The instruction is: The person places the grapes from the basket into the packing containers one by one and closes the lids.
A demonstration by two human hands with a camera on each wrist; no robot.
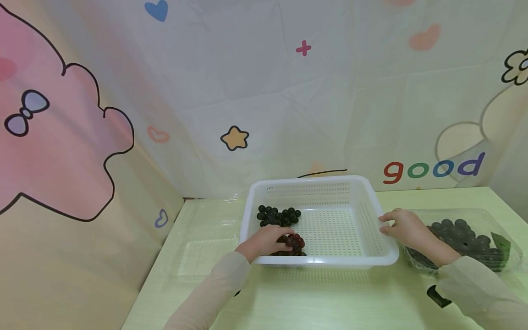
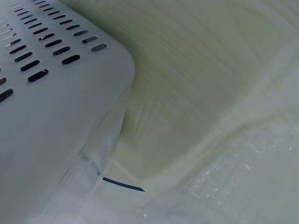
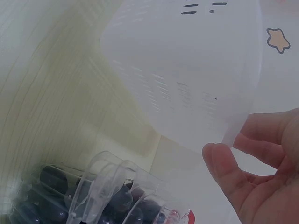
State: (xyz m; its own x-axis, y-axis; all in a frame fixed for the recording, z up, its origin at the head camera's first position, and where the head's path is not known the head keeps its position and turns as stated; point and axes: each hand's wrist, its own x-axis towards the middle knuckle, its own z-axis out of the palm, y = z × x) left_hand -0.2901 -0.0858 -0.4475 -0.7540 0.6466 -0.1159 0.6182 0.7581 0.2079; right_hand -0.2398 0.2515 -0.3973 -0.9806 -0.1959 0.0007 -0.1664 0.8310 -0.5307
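A white plastic basket (image 1: 338,260) with slotted walls stands on the table. At its near left corner my left hand (image 1: 264,240) grips a bunch of dark red grapes (image 1: 298,240), thumb and fingers on either side of it. Another bunch, of near-black grapes (image 1: 280,215), lies behind that one inside the basket. My right hand (image 1: 408,231) pinches the basket's right rim; in the right wrist view the thumb (image 3: 226,163) is against the outer side. The left wrist view shows the basket's outer wall (image 2: 60,121) but not the left hand.
Right of the basket sits a clear plastic box (image 1: 474,215) holding dark grapes (image 1: 458,231), with a green leaf shape on its side. A transparent plastic tray or lid (image 1: 202,243) lies to the left. A patterned cloth (image 1: 264,91) hangs behind the table (image 1: 313,298).
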